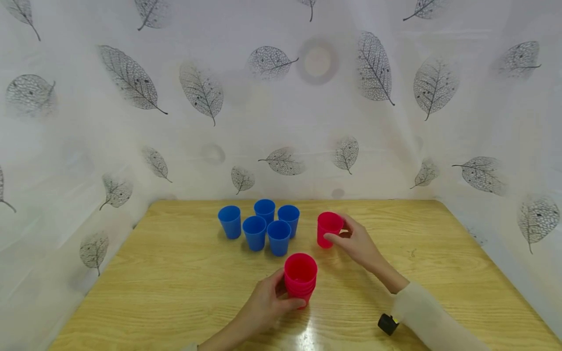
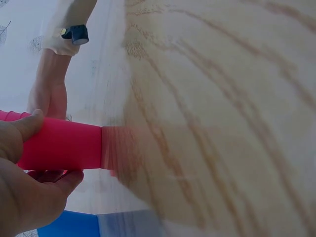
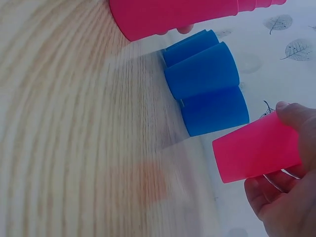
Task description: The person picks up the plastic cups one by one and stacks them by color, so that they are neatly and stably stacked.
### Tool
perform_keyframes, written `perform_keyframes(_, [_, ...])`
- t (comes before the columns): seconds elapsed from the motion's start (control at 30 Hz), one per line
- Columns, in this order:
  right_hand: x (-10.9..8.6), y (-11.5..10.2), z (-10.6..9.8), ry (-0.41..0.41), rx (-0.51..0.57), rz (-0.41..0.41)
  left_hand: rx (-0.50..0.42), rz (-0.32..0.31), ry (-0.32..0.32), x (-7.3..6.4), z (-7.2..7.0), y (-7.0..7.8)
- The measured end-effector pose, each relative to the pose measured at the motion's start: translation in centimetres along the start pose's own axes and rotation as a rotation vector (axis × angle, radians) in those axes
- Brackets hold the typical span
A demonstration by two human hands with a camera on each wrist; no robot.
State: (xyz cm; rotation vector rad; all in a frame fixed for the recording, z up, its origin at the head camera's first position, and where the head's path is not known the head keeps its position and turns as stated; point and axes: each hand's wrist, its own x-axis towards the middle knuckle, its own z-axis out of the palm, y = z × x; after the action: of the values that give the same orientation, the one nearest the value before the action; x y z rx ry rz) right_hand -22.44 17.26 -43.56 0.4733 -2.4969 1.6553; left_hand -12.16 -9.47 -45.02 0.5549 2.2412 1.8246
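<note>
Near the front of the table, my left hand (image 1: 265, 301) grips a stack of nested red cups (image 1: 300, 280), thumb and fingers on either side. In the left wrist view the red stack (image 2: 64, 145) stands with its base right at the tabletop. Farther back and to the right, my right hand (image 1: 357, 243) holds a single red cup (image 1: 328, 233) by its side, mouth up. The right wrist view shows that cup (image 3: 259, 148) lifted off the wood, thumb on one side and fingers (image 3: 256, 195) on the other. Several blue cups (image 1: 254, 234) stand upright left of it.
The wooden table (image 1: 167, 282) ends at a pale curtain (image 1: 281, 117) with leaf prints, which also closes in both sides. A small black device (image 1: 388, 323) sits at the right sleeve (image 1: 430, 317). The blue cups stand close together toward the back.
</note>
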Motion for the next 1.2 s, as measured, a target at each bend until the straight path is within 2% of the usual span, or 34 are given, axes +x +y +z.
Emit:
perform_keyframes(0.37, [-2.1,-0.8,-1.1,-0.009,0.037,0.005,-0.015,0.007,0.003,0.0,0.1,0.0])
perform_keyframes(0.6, [-3.3,-1.5,-1.6,-0.009,0.027,0.009,-0.017,-0.022,-0.004,0.0,0.1,0.2])
perform_keyframes(0.9, [-4.6,-2.1,-2.2,-0.004,0.003,-0.032,-0.007,0.001,-0.003,-0.1,0.0,0.3])
perform_keyframes(1.2, [-6.0,-2.9,-3.0,-0.009,0.014,-0.008,-0.001,0.007,0.0,0.0,0.1,0.2])
